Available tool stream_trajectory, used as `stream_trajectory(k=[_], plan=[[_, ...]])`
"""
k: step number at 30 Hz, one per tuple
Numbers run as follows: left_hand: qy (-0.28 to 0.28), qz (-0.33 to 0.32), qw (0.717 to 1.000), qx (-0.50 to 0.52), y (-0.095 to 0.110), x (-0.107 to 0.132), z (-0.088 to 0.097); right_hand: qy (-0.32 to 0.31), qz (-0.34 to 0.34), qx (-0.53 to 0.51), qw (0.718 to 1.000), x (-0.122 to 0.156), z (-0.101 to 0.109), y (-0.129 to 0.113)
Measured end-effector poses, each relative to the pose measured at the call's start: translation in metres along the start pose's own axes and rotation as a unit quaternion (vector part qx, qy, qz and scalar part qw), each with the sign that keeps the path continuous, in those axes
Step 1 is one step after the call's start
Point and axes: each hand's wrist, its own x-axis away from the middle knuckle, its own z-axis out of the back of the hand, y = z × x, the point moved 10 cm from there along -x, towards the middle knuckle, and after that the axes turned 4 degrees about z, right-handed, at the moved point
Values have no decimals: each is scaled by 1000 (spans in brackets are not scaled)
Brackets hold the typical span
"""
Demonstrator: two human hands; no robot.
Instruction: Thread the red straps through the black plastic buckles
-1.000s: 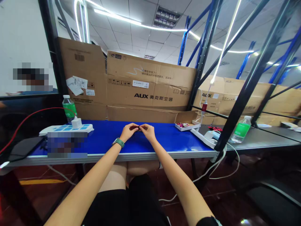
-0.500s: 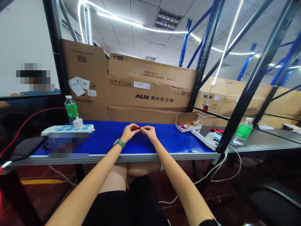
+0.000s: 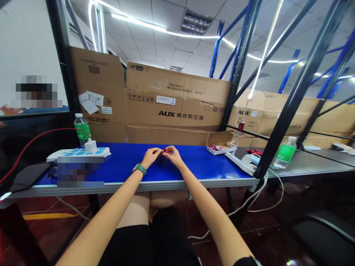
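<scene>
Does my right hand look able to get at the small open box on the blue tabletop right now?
Probably yes: I see nothing standing between your right hand and the open box. That hand is busy, though, holding a small red item with your left hand, so it isn't free.

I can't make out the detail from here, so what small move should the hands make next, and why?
Perhaps ease the right hand slightly aside while the left hand holds the small red item: both hands pinch it over the blue tabletop, covering much of it, so its shape can't be judged.
</scene>
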Motion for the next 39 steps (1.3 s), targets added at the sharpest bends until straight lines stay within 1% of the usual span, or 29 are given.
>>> stream_trajectory(k=[3,6,9,12,14,17,19,22,24,26,28,30,32,35,37,39], plan=[[-22,-29,999,-17,14,6,-5,4,5,-22,1000,0,1,-4],[-12,-66,995,-71,32,12,-4,6,-3,-38,999,1,2,-7],[7,-103,985,-136,47,16,-3,-14,-29,-78,996,5,-3,-7],[12,-137,972,-190,54,18,-5,-30,-73,-129,988,9,-10,-1],[7,-147,965,-217,55,19,-9,-22,-94,-144,985,10,-10,5],[-4,-146,963,-228,55,19,-13,23,-99,-133,986,8,0,10],[-8,-141,964,-224,55,18,-14,40,-103,-118,987,8,6,12],[-1,-122,970,-212,53,17,-12,22,-123,-108,986,10,3,13],[8,-98,977,-188,49,15,-9,9,-132,-112,985,12,0,12],[15,-74,986,-152,45,15,-6,10,-127,-116,985,12,-1,9],[17,-65,990,-123,43,14,-5,23,-108,-113,987,10,2,7],[12,-77,989,-123,44,15,-6,34,-85,-104,990,7,5,6],[8,-91,985,-145,46,15,-6,33,-69,-93,993,5,7,6],[39,-87,980,-177,44,13,5,5,-53,-69,996,3,3,7],[71,-70,978,-185,40,12,16,-17,-49,-40,998,3,-3,6],[89,-52,976,-191,36,12,24,-36,-45,1,998,3,-8,5]])
